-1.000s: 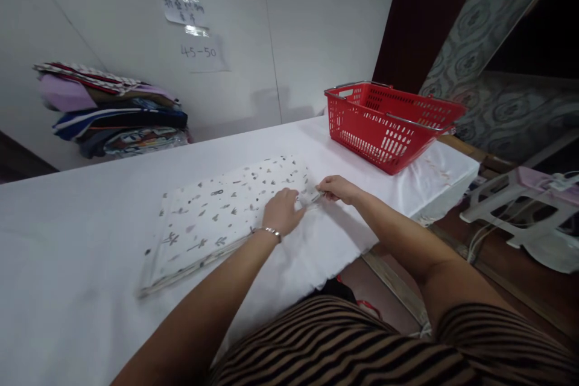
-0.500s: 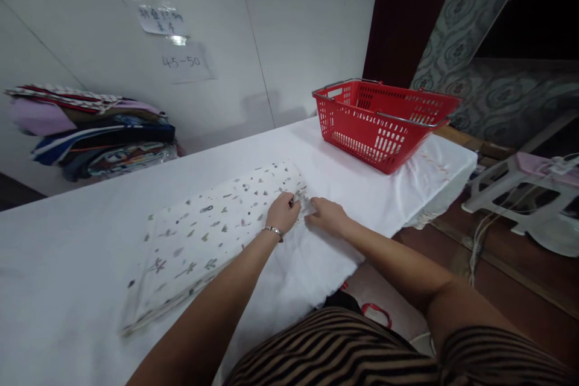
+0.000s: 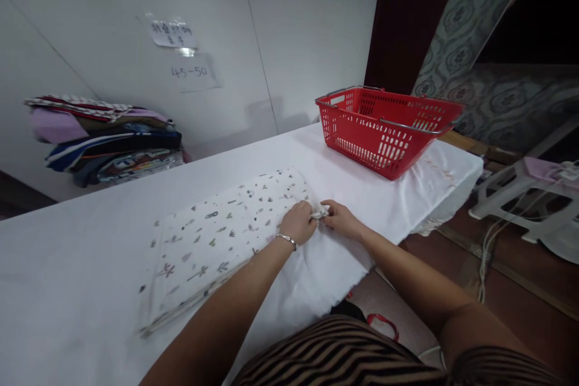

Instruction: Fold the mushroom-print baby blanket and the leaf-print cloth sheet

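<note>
A long, flat-folded white cloth (image 3: pixel 217 223) lies slantwise before me, printed with small plant-like motifs in grey, green and brown. Its layered edges show along the near side. At its right end, my left hand (image 3: pixel 298 223), with a silver bracelet at the wrist, is closed on the cloth's near corner. Just to the right, my right hand (image 3: pixel 342 219) pinches a gathered bit of the same end between thumb and fingers. A small bunched piece of white fabric shows between both hands; the fingertips are partly hidden.
A red plastic basket (image 3: pixel 384 139) with metal handles stands at the back right of the white-covered table (image 3: pixel 72 271). Folded clothes (image 3: pixel 113 139) are stacked at the far left, by the wall. A white plastic stool (image 3: pixel 534 193) stands off the table's right end.
Both hands have shifted slightly right along the cloth's end, and the fabric between them is now bunched tighter. The whole view has also drifted a little.
</note>
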{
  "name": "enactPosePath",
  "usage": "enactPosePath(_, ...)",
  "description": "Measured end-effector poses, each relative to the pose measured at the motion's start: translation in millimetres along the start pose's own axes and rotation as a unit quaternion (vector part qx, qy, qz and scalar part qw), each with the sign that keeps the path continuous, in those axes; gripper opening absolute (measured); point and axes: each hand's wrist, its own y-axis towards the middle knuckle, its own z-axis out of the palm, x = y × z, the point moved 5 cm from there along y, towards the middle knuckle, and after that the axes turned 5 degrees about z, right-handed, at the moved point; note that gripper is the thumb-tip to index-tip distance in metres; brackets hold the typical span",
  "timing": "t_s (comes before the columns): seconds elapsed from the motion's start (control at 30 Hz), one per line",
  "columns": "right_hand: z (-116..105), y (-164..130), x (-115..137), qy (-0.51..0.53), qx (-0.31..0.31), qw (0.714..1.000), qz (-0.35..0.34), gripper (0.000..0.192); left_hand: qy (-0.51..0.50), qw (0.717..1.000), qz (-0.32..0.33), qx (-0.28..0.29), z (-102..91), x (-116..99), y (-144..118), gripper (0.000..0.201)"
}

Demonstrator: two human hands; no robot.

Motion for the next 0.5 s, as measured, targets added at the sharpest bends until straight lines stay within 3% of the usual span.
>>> enactPosePath(0.2,-2.4,-6.4,-1.0,0.161,0.06,0.979,0.105,0.066,-0.001,1.0,-0.028,-0.003,6.1,-0.8,0.0,0.008)
enactPosePath(0.4,-7.5,-10.4,1.0,0.273,0.097,0.945,0.152,0.057,0.033,0.999,-0.037,-0.007,5.6,2.8,-2.3,0.008)
enactPosePath(0.5,-6.0,-4.0,-0.7,0.265,0.096,0.947,0.157,0.049,0.046,0.999,-0.019,-0.003,5.1,-0.2,-2.1,0.008)
